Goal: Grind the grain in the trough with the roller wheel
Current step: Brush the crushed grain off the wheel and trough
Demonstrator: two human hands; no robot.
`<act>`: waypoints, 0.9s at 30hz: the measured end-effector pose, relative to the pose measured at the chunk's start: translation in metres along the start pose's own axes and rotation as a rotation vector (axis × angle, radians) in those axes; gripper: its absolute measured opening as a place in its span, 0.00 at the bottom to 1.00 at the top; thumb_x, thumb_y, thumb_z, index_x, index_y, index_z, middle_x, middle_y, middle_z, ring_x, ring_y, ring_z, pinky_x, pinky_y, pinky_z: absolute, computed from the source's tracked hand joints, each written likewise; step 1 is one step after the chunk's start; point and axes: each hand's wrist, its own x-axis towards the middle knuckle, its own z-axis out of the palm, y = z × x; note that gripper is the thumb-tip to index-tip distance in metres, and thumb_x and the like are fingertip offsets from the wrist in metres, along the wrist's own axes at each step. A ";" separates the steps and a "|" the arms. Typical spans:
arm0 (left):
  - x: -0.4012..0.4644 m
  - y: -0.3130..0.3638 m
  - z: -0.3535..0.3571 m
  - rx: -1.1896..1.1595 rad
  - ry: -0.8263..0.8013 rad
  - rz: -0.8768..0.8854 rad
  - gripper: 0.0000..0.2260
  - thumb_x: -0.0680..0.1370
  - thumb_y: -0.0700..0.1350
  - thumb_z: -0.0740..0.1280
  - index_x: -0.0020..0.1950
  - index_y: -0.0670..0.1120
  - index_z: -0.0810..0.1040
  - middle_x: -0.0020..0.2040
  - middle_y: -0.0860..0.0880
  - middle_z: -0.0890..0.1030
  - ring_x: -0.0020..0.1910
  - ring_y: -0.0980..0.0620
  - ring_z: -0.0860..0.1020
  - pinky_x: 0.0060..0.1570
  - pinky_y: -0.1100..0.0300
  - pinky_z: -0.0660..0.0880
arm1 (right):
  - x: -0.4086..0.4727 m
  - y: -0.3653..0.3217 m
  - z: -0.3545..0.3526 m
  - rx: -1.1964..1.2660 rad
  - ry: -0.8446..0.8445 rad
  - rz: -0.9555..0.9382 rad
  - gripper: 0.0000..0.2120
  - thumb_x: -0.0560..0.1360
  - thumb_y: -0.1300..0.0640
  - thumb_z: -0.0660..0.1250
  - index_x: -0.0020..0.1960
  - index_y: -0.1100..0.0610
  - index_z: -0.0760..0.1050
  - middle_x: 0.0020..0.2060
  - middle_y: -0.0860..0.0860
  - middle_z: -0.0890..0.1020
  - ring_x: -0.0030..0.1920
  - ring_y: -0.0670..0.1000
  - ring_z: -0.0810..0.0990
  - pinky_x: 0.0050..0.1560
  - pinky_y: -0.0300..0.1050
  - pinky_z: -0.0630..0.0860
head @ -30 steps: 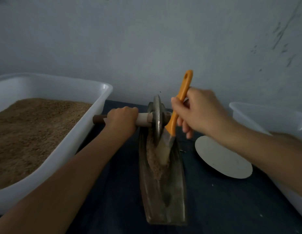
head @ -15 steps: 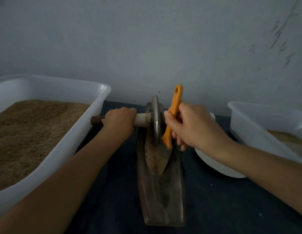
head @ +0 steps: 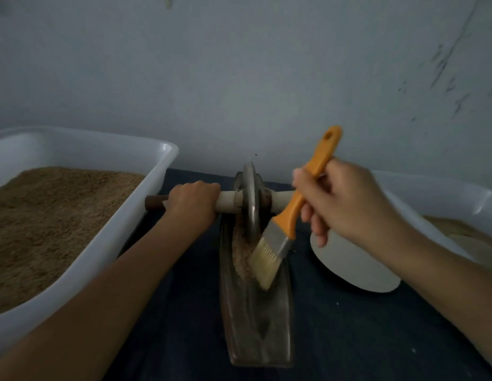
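A dark counter was noted, backed by a pale wall. At left, a large white tub heaped with brown grain was recorded; at right, a second white tub, cut off by the frame edge, its contents barely seen. Between them the long metal trough was laid near-to-far, with the roller wheel stood upright at its far end. A white disc was seen flat just right of the trough.

The left hand was wrapped round the left side of the wheel's wooden axle. The right hand was closed round an orange-handled brush, bristles down in the trough beside the wheel.

The grain in the trough was gathered near the wheel and looked coarse; grinding was judged partly done, with further rolling left. The fineness of the meal could not be made out in dim light. The right axle end was hidden behind the brush hand.
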 end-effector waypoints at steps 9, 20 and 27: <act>-0.028 -0.002 0.003 0.017 0.196 0.106 0.08 0.75 0.49 0.65 0.52 0.51 0.71 0.50 0.51 0.78 0.49 0.51 0.76 0.49 0.59 0.67 | -0.032 0.022 -0.081 0.322 0.425 0.149 0.11 0.78 0.55 0.61 0.39 0.58 0.73 0.23 0.51 0.77 0.18 0.47 0.71 0.17 0.39 0.69; -0.088 0.001 -0.013 -0.117 0.322 0.236 0.18 0.54 0.40 0.81 0.38 0.47 0.77 0.31 0.50 0.78 0.29 0.48 0.77 0.31 0.54 0.74 | -0.004 0.012 -0.089 0.522 0.457 0.078 0.09 0.78 0.55 0.61 0.45 0.59 0.75 0.28 0.54 0.82 0.27 0.52 0.81 0.26 0.41 0.77; -0.108 -0.001 -0.007 -0.086 0.429 0.254 0.20 0.54 0.39 0.80 0.42 0.46 0.80 0.34 0.49 0.78 0.30 0.49 0.76 0.29 0.55 0.73 | 0.060 0.021 -0.018 0.166 0.334 -0.021 0.09 0.79 0.54 0.61 0.41 0.48 0.76 0.30 0.50 0.82 0.30 0.48 0.82 0.34 0.44 0.80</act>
